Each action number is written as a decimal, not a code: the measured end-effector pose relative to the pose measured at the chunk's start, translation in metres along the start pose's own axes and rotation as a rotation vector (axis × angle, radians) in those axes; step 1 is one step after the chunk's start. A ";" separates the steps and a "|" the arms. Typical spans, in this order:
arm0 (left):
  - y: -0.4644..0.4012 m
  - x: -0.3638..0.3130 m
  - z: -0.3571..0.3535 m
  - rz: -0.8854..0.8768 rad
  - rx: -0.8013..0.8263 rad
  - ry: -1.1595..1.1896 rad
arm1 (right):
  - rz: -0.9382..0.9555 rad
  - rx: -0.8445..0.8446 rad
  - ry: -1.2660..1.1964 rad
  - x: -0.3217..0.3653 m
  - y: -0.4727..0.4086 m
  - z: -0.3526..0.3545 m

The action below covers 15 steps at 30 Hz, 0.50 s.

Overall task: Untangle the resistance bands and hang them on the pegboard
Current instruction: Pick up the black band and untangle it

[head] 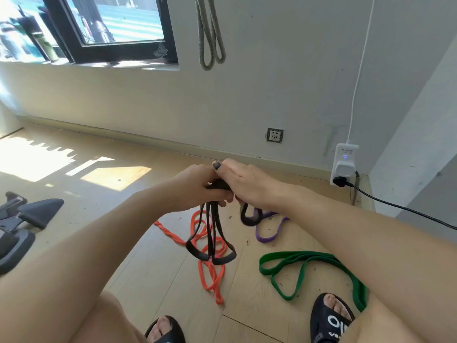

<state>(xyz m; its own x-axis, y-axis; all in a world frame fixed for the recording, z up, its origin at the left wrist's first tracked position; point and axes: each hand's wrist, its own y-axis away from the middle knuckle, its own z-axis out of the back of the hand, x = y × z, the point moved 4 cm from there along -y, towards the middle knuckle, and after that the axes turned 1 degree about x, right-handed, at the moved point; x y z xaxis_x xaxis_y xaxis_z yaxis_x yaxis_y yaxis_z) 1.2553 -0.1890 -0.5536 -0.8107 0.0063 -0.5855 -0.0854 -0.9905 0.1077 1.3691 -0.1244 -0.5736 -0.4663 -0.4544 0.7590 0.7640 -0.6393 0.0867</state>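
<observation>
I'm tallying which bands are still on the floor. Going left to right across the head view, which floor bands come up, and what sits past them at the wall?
orange band → purple band → green band → white plug adapter at the wall. The black band hangs from both hands above the orange one, so I leave it out.

Black band (214,233): matt, rubbery, smooth, its loops dull in the light.
Orange band (212,273): matt rubber, flat and slightly creased.
Green band (291,263): matt rubber, smooth, flecked with dust.
Purple band (268,231): matt rubber.
Floor (123,194): pale wood-look planks, low sheen, littered with specks.
Wall (272,82): painted, matt, scuffed.
Plug adapter (344,164): glossy white plastic.
Hanging rope (210,35): grey braided cloth, rough.
</observation>
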 end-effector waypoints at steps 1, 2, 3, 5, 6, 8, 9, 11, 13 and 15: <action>0.001 -0.001 0.000 -0.011 0.007 0.013 | 0.003 -0.026 0.025 0.001 0.000 0.003; 0.001 -0.001 0.000 -0.016 0.006 0.018 | 0.020 -0.056 0.071 0.003 -0.001 0.006; 0.001 -0.001 0.000 -0.012 0.004 0.015 | 0.039 -0.083 0.124 0.006 -0.002 0.009; 0.000 0.001 0.000 0.000 0.004 0.017 | 0.076 -0.130 0.175 0.011 -0.002 0.012; 0.000 0.002 -0.001 0.003 0.006 0.028 | 0.091 -0.156 0.162 0.013 -0.002 0.014; -0.002 0.006 -0.005 0.002 0.019 0.067 | 0.117 -0.230 0.117 0.016 -0.002 0.021; -0.003 0.008 -0.006 -0.002 0.028 0.075 | 0.130 -0.279 0.092 0.016 -0.002 0.025; -0.004 0.012 -0.010 -0.001 0.045 0.076 | 0.143 -0.369 0.051 0.017 -0.001 0.035; -0.005 0.017 -0.012 -0.004 0.052 0.079 | 0.152 -0.424 0.035 0.015 0.002 0.045; -0.005 0.019 -0.012 -0.009 0.054 0.111 | 0.147 -0.443 0.043 0.007 0.004 0.055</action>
<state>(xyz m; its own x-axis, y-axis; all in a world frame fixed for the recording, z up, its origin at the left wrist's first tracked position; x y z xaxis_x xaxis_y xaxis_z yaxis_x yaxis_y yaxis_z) 1.2469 -0.1855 -0.5751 -0.7408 -0.0034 -0.6718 -0.1256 -0.9816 0.1435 1.3933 -0.0966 -0.5321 -0.3924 -0.5790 0.7147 0.5634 -0.7655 -0.3108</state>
